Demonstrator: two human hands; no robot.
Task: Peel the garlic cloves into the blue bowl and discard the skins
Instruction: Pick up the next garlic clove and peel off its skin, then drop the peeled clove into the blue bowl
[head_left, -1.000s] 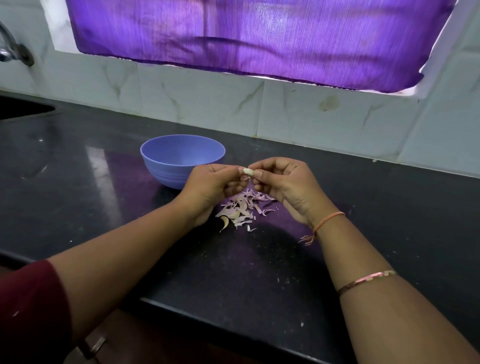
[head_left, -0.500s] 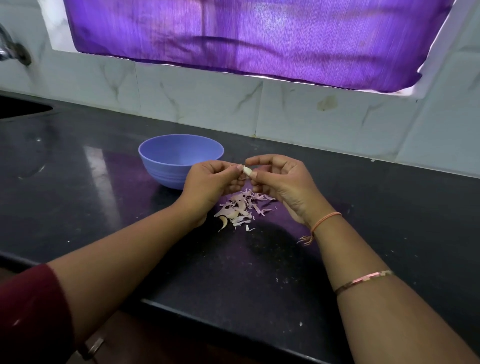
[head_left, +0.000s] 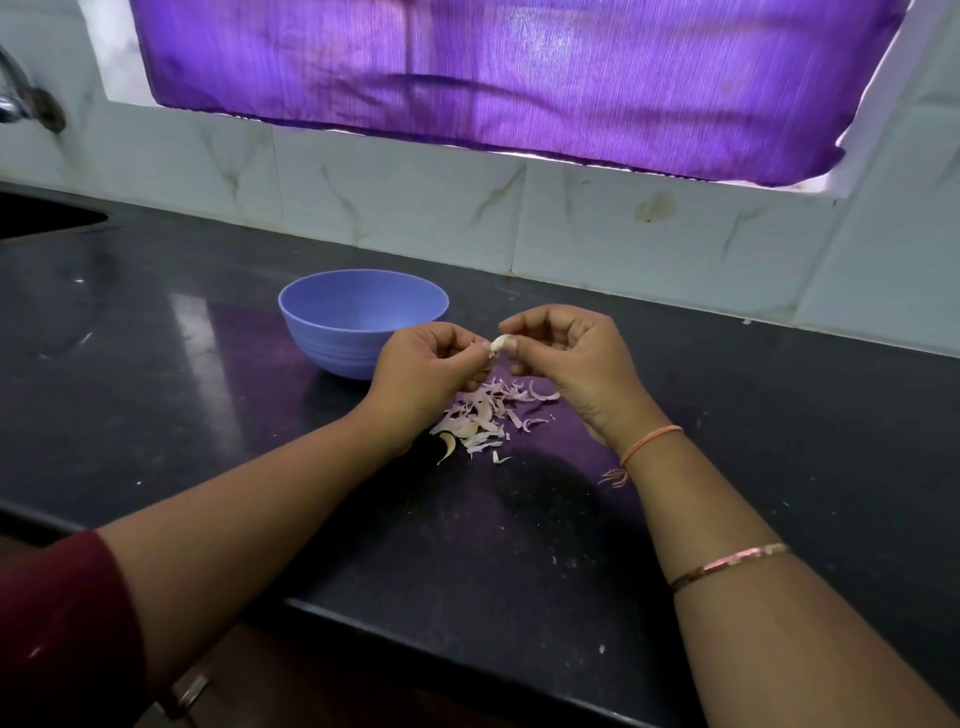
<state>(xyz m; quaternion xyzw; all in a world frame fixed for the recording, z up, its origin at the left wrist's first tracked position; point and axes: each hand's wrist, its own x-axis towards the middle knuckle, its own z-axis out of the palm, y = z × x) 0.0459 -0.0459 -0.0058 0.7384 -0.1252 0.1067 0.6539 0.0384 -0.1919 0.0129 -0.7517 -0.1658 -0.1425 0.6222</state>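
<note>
A small pale garlic clove (head_left: 498, 343) is held between both hands above the black counter. My left hand (head_left: 423, 376) pinches its left end with curled fingers. My right hand (head_left: 569, 358) pinches the other end between thumb and fingertips. Directly below lies a loose pile of pinkish garlic skins (head_left: 485, 415) on the counter. The blue bowl (head_left: 358, 319) stands just behind and left of my left hand; its inside is hidden from this angle.
The black counter (head_left: 156, 389) runs back to a white tiled wall (head_left: 415, 208) under a purple curtain (head_left: 493, 67). A sink edge (head_left: 47, 218) and a tap (head_left: 21, 98) are at the far left. The counter's front edge (head_left: 415, 644) is near me.
Both hands lifted slightly and kept working the clove, which now shows more between the fingertips. The bowl and the skin pile have not moved.
</note>
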